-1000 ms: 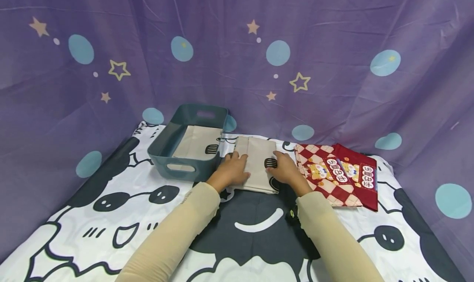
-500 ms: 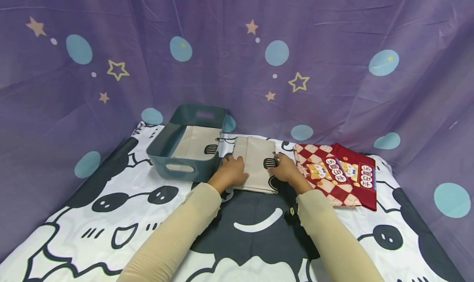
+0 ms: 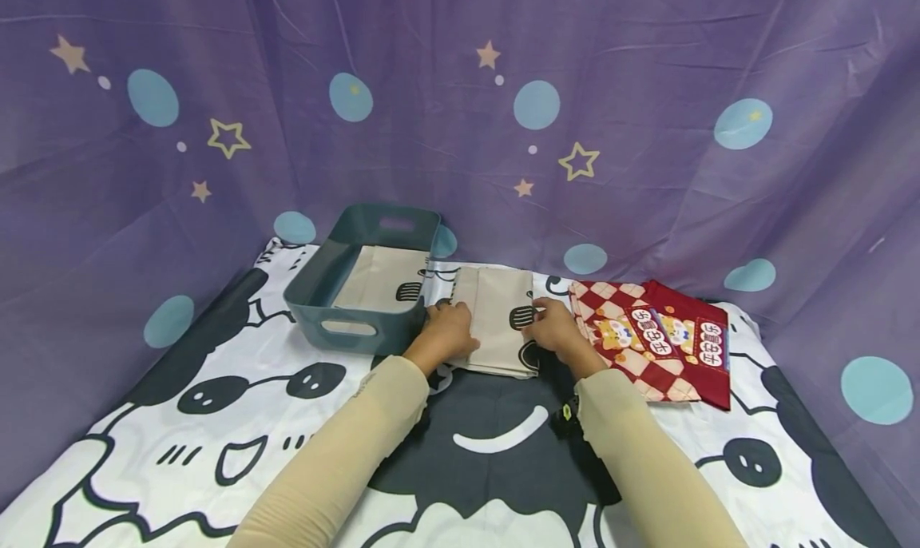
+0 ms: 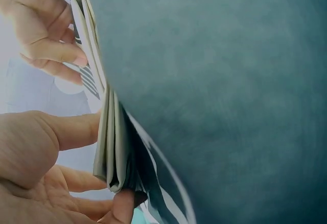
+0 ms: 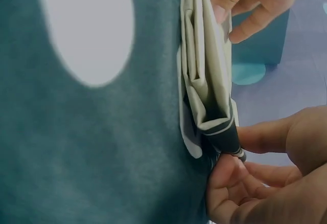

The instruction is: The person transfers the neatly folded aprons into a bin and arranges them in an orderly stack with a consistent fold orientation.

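A folded beige cloth (image 3: 496,312) with black printed shapes lies flat in front of me, several layers thick. At its left edge, my left hand (image 3: 446,332) grips it with the thumb on top and fingertips at the underside in the left wrist view. My right hand (image 3: 559,332) pinches the opposite edge near the striped print. In the right wrist view, the right thumb and fingers (image 5: 225,178) hold the dark-printed lower corner of the folded cloth (image 5: 209,81). Part of both edges is hidden behind the hands.
Left of the cloth stands a blue-green plastic bin (image 3: 345,336) with handle holes, holding another folded beige cloth (image 3: 384,276). To the right lies a red, checkered folded item (image 3: 650,340) with cartoon animals. A purple curtain (image 3: 446,117) hangs behind the black-and-white printed cover (image 3: 237,436).
My left fingers have drawn back a little toward the cloth's left edge. The right hand shifts only slightly. The cloth stays in nearly the same place.
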A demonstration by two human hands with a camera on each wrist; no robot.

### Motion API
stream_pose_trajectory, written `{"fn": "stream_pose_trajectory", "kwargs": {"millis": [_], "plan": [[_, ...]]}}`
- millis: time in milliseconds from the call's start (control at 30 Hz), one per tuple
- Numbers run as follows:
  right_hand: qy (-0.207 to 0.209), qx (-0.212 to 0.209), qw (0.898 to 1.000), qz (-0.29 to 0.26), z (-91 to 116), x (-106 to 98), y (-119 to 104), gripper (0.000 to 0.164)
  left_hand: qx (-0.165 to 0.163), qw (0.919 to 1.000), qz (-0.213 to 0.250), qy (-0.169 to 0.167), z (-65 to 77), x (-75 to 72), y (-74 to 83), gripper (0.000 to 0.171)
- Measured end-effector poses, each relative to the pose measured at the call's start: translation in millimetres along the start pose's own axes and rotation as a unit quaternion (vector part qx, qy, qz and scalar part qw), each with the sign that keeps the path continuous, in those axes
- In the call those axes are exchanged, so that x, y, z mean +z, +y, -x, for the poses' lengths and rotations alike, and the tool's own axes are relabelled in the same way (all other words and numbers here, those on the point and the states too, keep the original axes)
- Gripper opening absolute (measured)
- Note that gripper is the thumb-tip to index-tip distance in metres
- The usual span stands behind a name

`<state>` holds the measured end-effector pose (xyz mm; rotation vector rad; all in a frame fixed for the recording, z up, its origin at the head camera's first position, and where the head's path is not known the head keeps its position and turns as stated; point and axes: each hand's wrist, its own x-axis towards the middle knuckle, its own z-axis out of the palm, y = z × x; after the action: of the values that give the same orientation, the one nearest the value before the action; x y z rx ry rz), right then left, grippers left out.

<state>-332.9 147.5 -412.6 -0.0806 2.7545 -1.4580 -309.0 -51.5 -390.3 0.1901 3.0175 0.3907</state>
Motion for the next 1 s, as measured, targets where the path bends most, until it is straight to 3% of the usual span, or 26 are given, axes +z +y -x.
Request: {"fn": "stream_pose_trajectory", "kwargs": {"millis": [267,500,700,1000], "plan": [[0.033,-0.016,0.999,-0.019,1,3,0,0.064,0.045,0.998,-0.037,0.025,-4.5,-1.9,-3.3,0.04],[0.053,-0.035,0.997,-0.047,0,1,1,0.061,0.046,0.9958,0.034,0.071,-1.3,-5.2,-2.5,0.046],[0.067,-0.048,0.996,-0.041,-1,-5,3,0.061,0.065,0.9906,0.066,0.101,-3.6,-6.9,-0.9,0.05],[0.089,-0.068,0.991,-0.073,1,-15,0,0.06,0.086,0.9716,0.168,0.143,-6.3,-13.9,-6.4,0.071]]}}
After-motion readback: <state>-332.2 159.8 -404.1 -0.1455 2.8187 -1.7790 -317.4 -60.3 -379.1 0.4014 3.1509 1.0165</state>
